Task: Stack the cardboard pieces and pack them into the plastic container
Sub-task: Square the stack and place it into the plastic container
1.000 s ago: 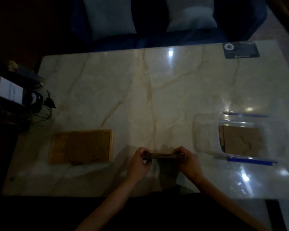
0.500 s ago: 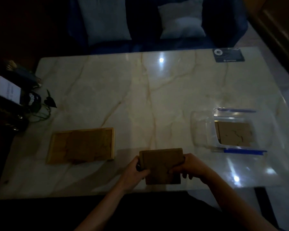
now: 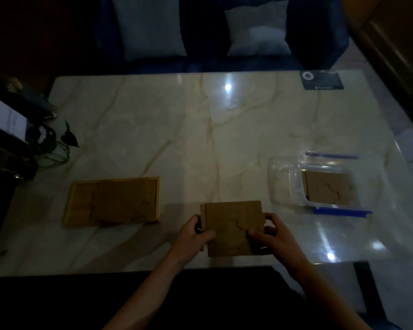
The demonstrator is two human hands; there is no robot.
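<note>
Two hands on one cardboard stack (image 3: 233, 226) at the table's (image 3: 200, 139) 6 o'clock edge — left hand (image 3: 193, 236) grips its left side, right hand (image 3: 271, 234) pinches the right, thumbs on top. One clear plastic container (image 3: 320, 182) sits at 3 o'clock with one cardboard piece (image 3: 328, 189) inside. One wooden tray (image 3: 112, 201) at 8 o'clock holds more cardboard — too dim to count. One dark card (image 3: 322, 80) lies at 1 o'clock, two cushions (image 3: 148, 25) at 12.

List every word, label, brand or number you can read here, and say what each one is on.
None can be read.
Dark card at the table's far right corner: a round white logo and a line of print, too blurred.
White label on the dark object at the left edge: print too faint.
Cardboard stack, plastic container: no text visible.
</note>
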